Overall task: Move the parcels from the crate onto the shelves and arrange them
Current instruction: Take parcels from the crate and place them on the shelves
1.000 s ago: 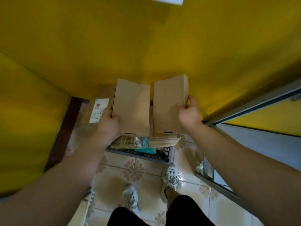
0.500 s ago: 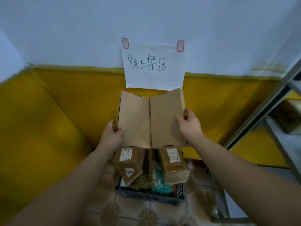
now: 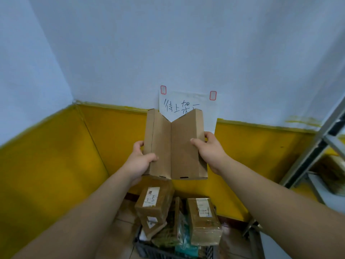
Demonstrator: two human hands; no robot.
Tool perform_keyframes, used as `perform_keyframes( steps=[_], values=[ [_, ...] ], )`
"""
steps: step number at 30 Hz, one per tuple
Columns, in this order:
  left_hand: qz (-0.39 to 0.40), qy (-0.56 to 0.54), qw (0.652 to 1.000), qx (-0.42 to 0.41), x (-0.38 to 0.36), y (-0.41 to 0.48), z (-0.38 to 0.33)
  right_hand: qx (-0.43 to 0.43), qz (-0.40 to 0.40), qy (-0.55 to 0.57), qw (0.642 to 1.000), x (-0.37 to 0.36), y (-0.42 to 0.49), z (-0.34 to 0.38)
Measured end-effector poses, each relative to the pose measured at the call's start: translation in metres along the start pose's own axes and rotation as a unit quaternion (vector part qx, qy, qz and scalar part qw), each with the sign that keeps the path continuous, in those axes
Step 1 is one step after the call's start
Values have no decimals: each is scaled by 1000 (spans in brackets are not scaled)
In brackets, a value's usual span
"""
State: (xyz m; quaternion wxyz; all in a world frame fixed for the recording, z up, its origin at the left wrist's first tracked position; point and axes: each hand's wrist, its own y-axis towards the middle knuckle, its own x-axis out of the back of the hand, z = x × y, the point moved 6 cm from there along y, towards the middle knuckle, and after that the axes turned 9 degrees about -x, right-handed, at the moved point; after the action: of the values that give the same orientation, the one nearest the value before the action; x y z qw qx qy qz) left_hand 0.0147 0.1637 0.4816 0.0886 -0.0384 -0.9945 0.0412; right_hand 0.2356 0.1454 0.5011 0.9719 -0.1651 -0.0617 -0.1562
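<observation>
Here two flat brown cardboard parcels (image 3: 160, 146) stand touching, held in the air above the black plastic crate (image 3: 141, 249). The left hand (image 3: 139, 160) and the right hand (image 3: 209, 152) each pinch one outer edge, thumb in front. The parcels look light and stiff, so edge grips should suffice. Their far faces are hidden, and the grey metal shelf (image 3: 315, 144) is cut off.

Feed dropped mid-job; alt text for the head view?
The left hand grips the left parcel and the right hand the right parcel, two flat cardboard boxes held up side by side, edges touching. Below them a dark crate holds more taped parcels; a handwritten paper sign is on the wall behind, a metal shelf at right.
</observation>
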Motion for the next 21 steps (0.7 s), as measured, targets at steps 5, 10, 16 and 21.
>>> perform_keyframes(
  steps=[5,10,16,21],
  values=[
    [41,5,999,-31,-17,-3,-19,9,31,47,998,-7,-5,13],
    [62,-3,996,-70,-35,-5,-28,28,38,44,998,-9,-6,19],
    [94,-5,994,-59,-53,-7,-29,31,47,38,998,-12,-9,19],
    [80,22,994,-72,-51,-7,-26,7,54,78,995,-10,-13,13]
  ],
)
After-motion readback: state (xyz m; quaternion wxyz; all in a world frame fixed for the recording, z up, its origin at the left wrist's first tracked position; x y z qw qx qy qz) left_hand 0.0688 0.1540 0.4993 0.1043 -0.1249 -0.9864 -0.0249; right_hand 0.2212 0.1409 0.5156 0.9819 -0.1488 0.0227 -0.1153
